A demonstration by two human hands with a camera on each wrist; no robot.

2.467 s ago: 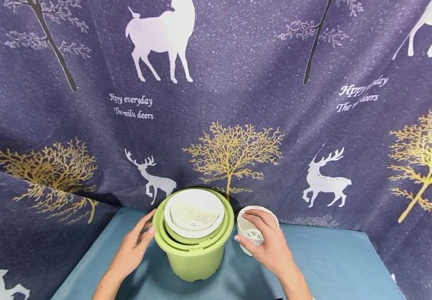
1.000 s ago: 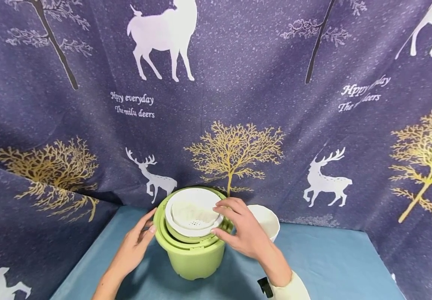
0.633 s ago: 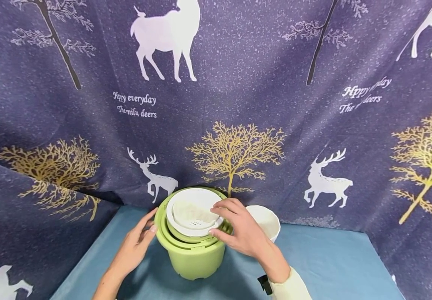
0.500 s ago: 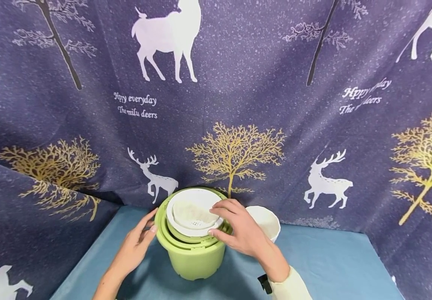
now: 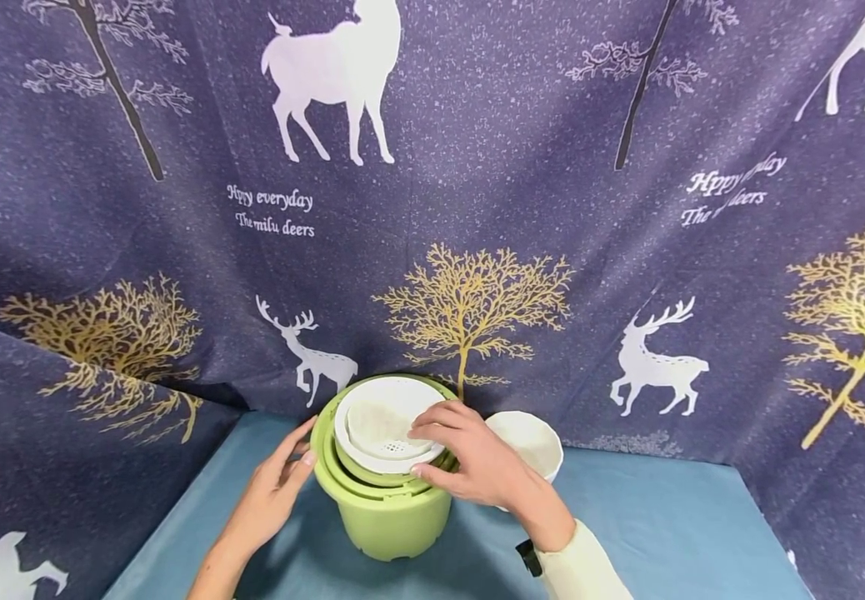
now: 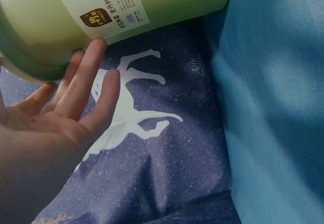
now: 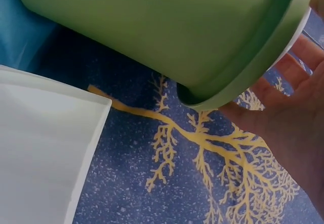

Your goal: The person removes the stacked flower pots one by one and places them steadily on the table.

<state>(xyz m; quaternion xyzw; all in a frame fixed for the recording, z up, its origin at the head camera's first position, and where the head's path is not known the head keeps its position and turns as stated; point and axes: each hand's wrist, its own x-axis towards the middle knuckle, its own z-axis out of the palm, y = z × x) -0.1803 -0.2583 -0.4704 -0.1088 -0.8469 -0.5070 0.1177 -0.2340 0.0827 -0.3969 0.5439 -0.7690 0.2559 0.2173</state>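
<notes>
Green plastic flowerpots (image 5: 395, 523) stand nested in the middle of the table. White flowerpots (image 5: 383, 417) sit inside them, the innermost showing drain holes in its bottom. My left hand (image 5: 271, 487) rests its extended fingers against the outer green pot's left rim; in the left wrist view, fingertips (image 6: 98, 46) reach its labelled side. On the right, my right hand (image 5: 481, 457) straddles the white pots' near right rim, with curved fingers over the inside and thumb near the outer edge. From the right wrist view, its fingers (image 7: 271, 89) lie beyond the green rim.
A separate white pot (image 5: 528, 446) stands right of the nested stack, partly hidden behind my right hand and forearm. Blue cloth (image 5: 665, 525) covers the table. A dark patterned curtain (image 5: 432, 192) hangs close behind the pots.
My right hand left the separate white pot at the right and came to the nested pots' rim. Lately it shifted slightly further left over the white pots. The left hand stays at the green rim.
</notes>
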